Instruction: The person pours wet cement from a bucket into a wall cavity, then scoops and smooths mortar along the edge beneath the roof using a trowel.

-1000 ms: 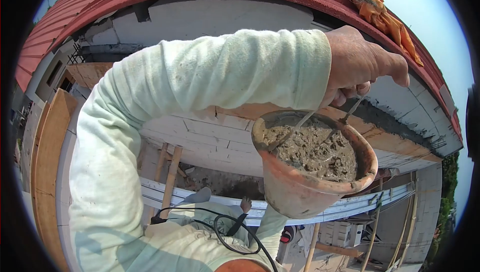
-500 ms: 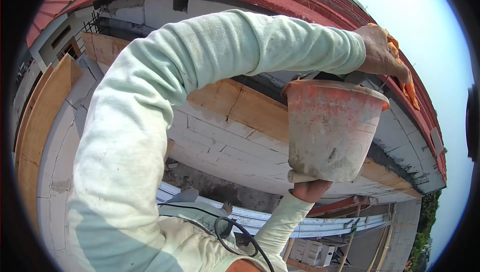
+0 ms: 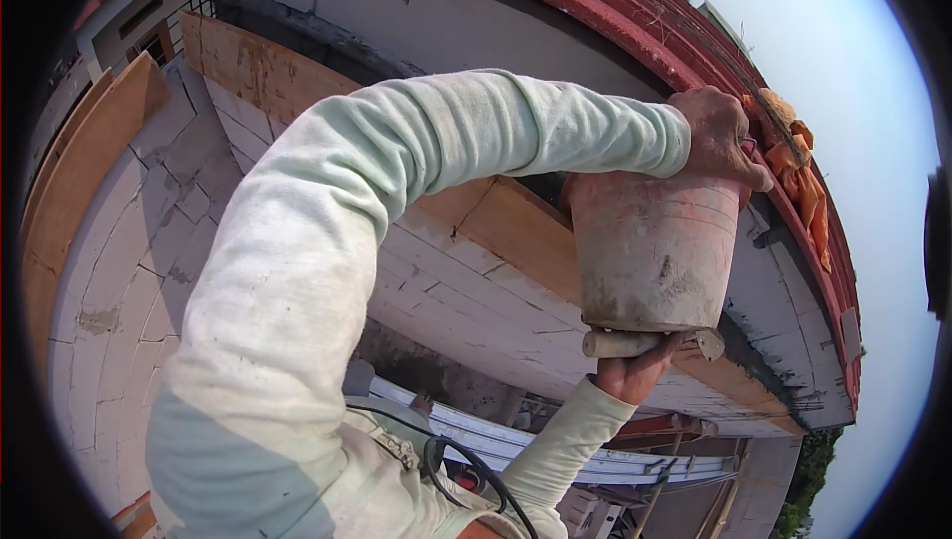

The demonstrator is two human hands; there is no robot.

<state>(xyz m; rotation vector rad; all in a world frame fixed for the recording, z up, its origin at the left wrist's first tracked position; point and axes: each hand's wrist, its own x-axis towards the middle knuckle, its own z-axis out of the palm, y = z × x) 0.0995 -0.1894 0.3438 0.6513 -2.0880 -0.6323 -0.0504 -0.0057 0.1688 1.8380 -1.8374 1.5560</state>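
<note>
Beneath a red roof edge (image 3: pixel 615 3), an outdoor building site with pale block walls spreads behind the bucket (image 3: pixel 654 251). Farthest to the left of the bucket, a wooden board (image 3: pixel 94 162) runs beside a block wall (image 3: pixel 114 281) with dark joints and grey patches. Nearer the bucket, though higher than it, a plywood panel (image 3: pixel 263 73) begins and slants down to the right, passing behind it. The left sleeve (image 3: pixel 297 241), pale green and deeply creased, arches up from below and left of the bucket and across towards its top. Low and left of the bucket, a black cable (image 3: pixel 433 455) loops over the person's clothing, with white metal strips (image 3: pixel 486 437) farther back. The right sleeve (image 3: pixel 570 435) rises from beneath the bucket. A short round stick (image 3: pixel 617 344) lies crosswise just under the bucket's base, and the right hand (image 3: pixel 635 372) is there too, fingers up by the base; I cannot tell whether its grip closes on the stick. The bucket is held up in front of the wall, its reddish, grey-smeared side facing the camera and its mouth hidden. At the bucket's top right, the left hand (image 3: pixel 716 127) has its grip clenched on it, whether by rim or handle being unclear. Right of the bucket hangs an orange cloth (image 3: pixel 798 177) on the roof edge; beyond is hazy sky (image 3: pixel 843 93).
</note>
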